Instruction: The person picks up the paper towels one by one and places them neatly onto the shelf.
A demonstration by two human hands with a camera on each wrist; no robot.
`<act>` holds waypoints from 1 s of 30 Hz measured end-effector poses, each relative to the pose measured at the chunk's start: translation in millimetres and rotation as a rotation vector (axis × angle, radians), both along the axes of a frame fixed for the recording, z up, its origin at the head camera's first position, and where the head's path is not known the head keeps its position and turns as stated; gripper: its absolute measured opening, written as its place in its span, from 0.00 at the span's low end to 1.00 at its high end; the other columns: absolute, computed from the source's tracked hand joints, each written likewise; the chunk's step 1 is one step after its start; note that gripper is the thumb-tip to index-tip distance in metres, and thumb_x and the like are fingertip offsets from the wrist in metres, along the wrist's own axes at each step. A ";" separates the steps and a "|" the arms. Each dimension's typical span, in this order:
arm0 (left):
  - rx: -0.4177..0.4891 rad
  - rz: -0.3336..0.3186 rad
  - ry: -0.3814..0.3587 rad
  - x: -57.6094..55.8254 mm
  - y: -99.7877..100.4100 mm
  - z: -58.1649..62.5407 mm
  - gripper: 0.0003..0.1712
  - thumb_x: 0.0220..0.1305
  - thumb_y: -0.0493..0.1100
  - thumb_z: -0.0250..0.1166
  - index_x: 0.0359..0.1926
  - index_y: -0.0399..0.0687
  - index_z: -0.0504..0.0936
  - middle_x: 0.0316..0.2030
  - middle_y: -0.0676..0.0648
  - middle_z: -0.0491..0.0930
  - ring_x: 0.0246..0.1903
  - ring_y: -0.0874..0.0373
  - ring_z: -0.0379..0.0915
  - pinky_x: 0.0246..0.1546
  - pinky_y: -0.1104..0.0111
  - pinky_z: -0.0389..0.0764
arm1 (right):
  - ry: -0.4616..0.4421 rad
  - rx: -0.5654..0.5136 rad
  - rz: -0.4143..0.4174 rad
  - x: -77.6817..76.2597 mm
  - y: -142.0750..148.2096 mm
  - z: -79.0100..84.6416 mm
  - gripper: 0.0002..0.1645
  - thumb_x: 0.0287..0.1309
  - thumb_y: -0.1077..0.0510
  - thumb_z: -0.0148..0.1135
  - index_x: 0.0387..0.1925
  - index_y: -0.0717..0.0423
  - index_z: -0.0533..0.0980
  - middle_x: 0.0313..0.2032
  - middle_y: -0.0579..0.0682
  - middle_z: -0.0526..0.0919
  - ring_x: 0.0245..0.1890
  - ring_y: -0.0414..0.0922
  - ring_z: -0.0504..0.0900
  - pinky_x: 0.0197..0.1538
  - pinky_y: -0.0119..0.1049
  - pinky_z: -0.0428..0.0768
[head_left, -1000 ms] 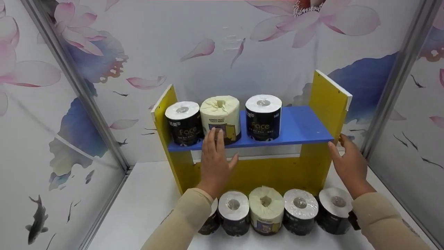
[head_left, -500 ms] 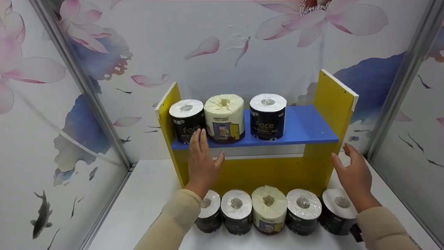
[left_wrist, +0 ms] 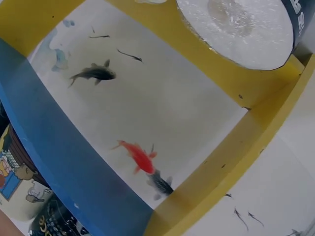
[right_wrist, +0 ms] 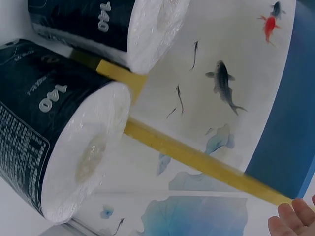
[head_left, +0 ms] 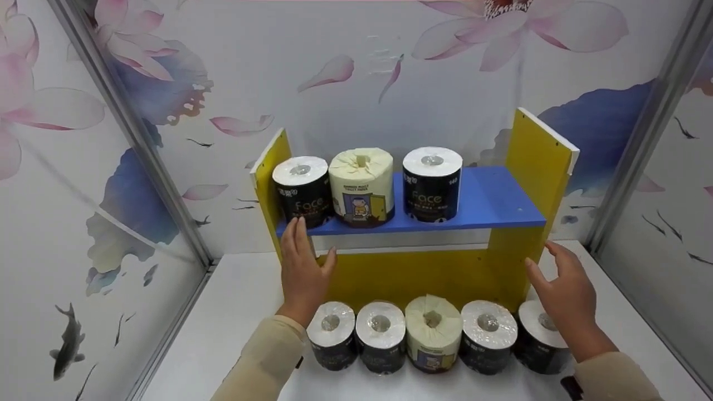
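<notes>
My left hand (head_left: 303, 273) is raised with fingers straight and thumb spread, its fingertips overlapping the base of a black-wrapped toilet roll (head_left: 303, 192) at the blue shelf's left end. Nothing is in it. My right hand (head_left: 565, 289), empty too, hovers by the unit's right side with loosely bent fingers; some fingertips (right_wrist: 293, 219) show in the right wrist view. On the blue shelf (head_left: 496, 195), a cream-wrapped toilet roll (head_left: 362, 186) stands beside the left black one. After a gap comes another black-wrapped roll (head_left: 431, 186), all three upright.
Several more toilet rolls line up on the white table before the unit, a cream one (head_left: 433, 334) in the middle. Yellow side panels (head_left: 540, 161) rise at both shelf ends, and a yellow board (head_left: 401, 273) spans below. Floral walls (head_left: 334, 33) enclose the table.
My left hand has drawn away from the cream roll, moving left and down. My right hand has come off the shelf's right edge and dropped slightly. The rolls stand as before.
</notes>
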State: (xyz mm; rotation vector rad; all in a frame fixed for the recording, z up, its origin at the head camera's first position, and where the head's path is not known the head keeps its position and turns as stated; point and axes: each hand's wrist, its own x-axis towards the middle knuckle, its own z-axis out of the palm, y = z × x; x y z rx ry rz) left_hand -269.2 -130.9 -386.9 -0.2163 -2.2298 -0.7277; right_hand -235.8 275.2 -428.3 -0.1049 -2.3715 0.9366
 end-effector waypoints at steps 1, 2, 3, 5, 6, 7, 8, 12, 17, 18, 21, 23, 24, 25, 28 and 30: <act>0.014 0.001 -0.014 1.2 -2.0 -0.7 0.45 0.59 0.44 0.69 0.70 0.33 0.56 0.67 0.35 0.55 0.67 0.41 0.53 0.62 0.53 0.66 | 0.000 0.008 -0.001 1.6 -2.0 0.1 0.34 0.65 0.50 0.57 0.65 0.66 0.65 0.62 0.68 0.68 0.62 0.65 0.65 0.58 0.62 0.65; 0.027 0.002 -0.026 2.2 -4.2 -1.6 0.45 0.60 0.44 0.68 0.70 0.33 0.56 0.67 0.35 0.55 0.67 0.41 0.53 0.61 0.52 0.67 | -0.004 0.013 0.000 3.2 -3.9 0.2 0.34 0.65 0.50 0.58 0.65 0.66 0.65 0.63 0.68 0.67 0.63 0.64 0.65 0.58 0.62 0.65; 0.038 0.004 -0.038 3.3 -6.2 -2.2 0.44 0.61 0.44 0.68 0.70 0.34 0.56 0.67 0.35 0.55 0.67 0.41 0.53 0.61 0.52 0.67 | -0.007 0.018 0.001 4.7 -5.7 0.4 0.34 0.65 0.50 0.58 0.65 0.66 0.65 0.63 0.68 0.67 0.63 0.64 0.65 0.59 0.62 0.65; 0.054 0.006 -0.058 5.4 -10.2 -4.0 0.43 0.62 0.45 0.67 0.70 0.34 0.56 0.67 0.35 0.56 0.67 0.41 0.54 0.61 0.52 0.67 | -0.002 0.027 0.007 7.4 -9.1 0.0 0.34 0.65 0.51 0.59 0.65 0.66 0.65 0.63 0.68 0.67 0.63 0.64 0.65 0.59 0.62 0.65; 0.059 0.007 -0.064 6.3 -12.2 -5.1 0.42 0.62 0.45 0.66 0.70 0.34 0.57 0.67 0.35 0.56 0.67 0.41 0.54 0.61 0.52 0.67 | 0.005 0.033 0.012 8.6 -10.7 -0.1 0.33 0.64 0.51 0.59 0.65 0.65 0.66 0.63 0.68 0.67 0.63 0.64 0.65 0.59 0.63 0.65; 0.060 0.010 -0.068 7.2 -14.2 -6.3 0.41 0.63 0.45 0.66 0.70 0.34 0.58 0.66 0.34 0.57 0.67 0.41 0.54 0.61 0.52 0.67 | 0.014 0.039 0.019 9.7 -12.4 -0.8 0.33 0.64 0.52 0.60 0.64 0.65 0.66 0.63 0.68 0.68 0.63 0.64 0.65 0.58 0.63 0.65; 0.062 0.015 -0.070 7.4 -16.2 -7.9 0.40 0.63 0.45 0.65 0.69 0.34 0.59 0.66 0.34 0.58 0.66 0.42 0.55 0.61 0.52 0.66 | 0.027 0.046 0.027 10.6 -14.4 -1.6 0.32 0.63 0.53 0.60 0.64 0.65 0.67 0.62 0.67 0.68 0.62 0.64 0.66 0.58 0.63 0.66; 0.086 0.032 -0.087 7.9 -24.0 -12.6 0.37 0.64 0.45 0.65 0.68 0.34 0.62 0.65 0.35 0.61 0.66 0.42 0.56 0.61 0.53 0.67 | 0.094 0.090 0.055 13.5 -23.8 -6.2 0.31 0.59 0.56 0.65 0.60 0.65 0.70 0.60 0.66 0.71 0.60 0.63 0.69 0.56 0.61 0.69; 0.129 0.057 -0.138 6.2 -34.5 -14.0 0.35 0.64 0.44 0.64 0.67 0.34 0.63 0.64 0.35 0.62 0.65 0.42 0.57 0.62 0.52 0.66 | 0.116 0.122 0.090 18.5 -37.1 -11.2 0.30 0.56 0.57 0.67 0.59 0.65 0.71 0.58 0.65 0.73 0.59 0.63 0.70 0.54 0.60 0.71; 0.137 0.059 -0.149 5.7 -36.7 -14.0 0.35 0.64 0.44 0.64 0.67 0.34 0.63 0.64 0.35 0.62 0.65 0.42 0.58 0.62 0.52 0.66 | 0.120 0.125 0.098 19.6 -39.6 -12.2 0.30 0.56 0.57 0.67 0.59 0.65 0.72 0.58 0.65 0.73 0.59 0.63 0.70 0.54 0.61 0.71; 0.164 0.070 -0.167 3.5 -42.5 -14.4 0.34 0.64 0.44 0.63 0.66 0.34 0.64 0.63 0.35 0.64 0.64 0.42 0.59 0.62 0.51 0.65 | 0.129 0.139 0.115 22.9 -47.2 -15.8 0.31 0.54 0.58 0.68 0.58 0.65 0.72 0.58 0.64 0.74 0.58 0.62 0.71 0.53 0.60 0.72; 0.186 0.072 -0.174 2.2 -46.0 -14.7 0.33 0.65 0.44 0.62 0.66 0.34 0.64 0.62 0.35 0.64 0.63 0.42 0.60 0.62 0.51 0.64 | 0.150 0.152 0.125 24.0 -51.6 -18.6 0.31 0.52 0.58 0.70 0.57 0.65 0.73 0.57 0.63 0.75 0.58 0.61 0.72 0.52 0.59 0.73; 0.196 0.075 -0.178 1.7 -47.6 -14.7 0.33 0.65 0.44 0.62 0.66 0.34 0.64 0.62 0.36 0.65 0.63 0.42 0.60 0.62 0.51 0.64 | 0.164 0.160 0.130 24.2 -53.6 -20.2 0.31 0.51 0.58 0.70 0.57 0.64 0.74 0.57 0.62 0.75 0.57 0.61 0.72 0.51 0.58 0.74; 0.207 0.078 -0.183 1.2 -49.1 -14.8 0.33 0.65 0.44 0.62 0.66 0.34 0.64 0.62 0.36 0.65 0.63 0.42 0.60 0.63 0.52 0.64 | 0.179 0.167 0.134 24.3 -55.5 -21.7 0.31 0.50 0.59 0.71 0.56 0.64 0.74 0.57 0.61 0.76 0.57 0.60 0.73 0.50 0.57 0.75; 0.234 0.090 -0.217 -0.5 -53.8 -14.7 0.32 0.66 0.45 0.61 0.66 0.34 0.63 0.63 0.36 0.64 0.64 0.42 0.59 0.64 0.52 0.62 | 0.225 0.195 0.142 24.0 -60.2 -26.2 0.30 0.48 0.59 0.73 0.54 0.63 0.76 0.55 0.59 0.77 0.54 0.58 0.75 0.44 0.53 0.78; 0.248 0.104 -0.249 -2.0 -56.7 -14.5 0.33 0.67 0.46 0.60 0.67 0.35 0.62 0.64 0.36 0.63 0.65 0.42 0.57 0.64 0.52 0.62 | 0.244 0.209 0.143 24.1 -62.8 -28.8 0.30 0.47 0.60 0.73 0.53 0.63 0.76 0.55 0.58 0.77 0.54 0.57 0.76 0.40 0.51 0.79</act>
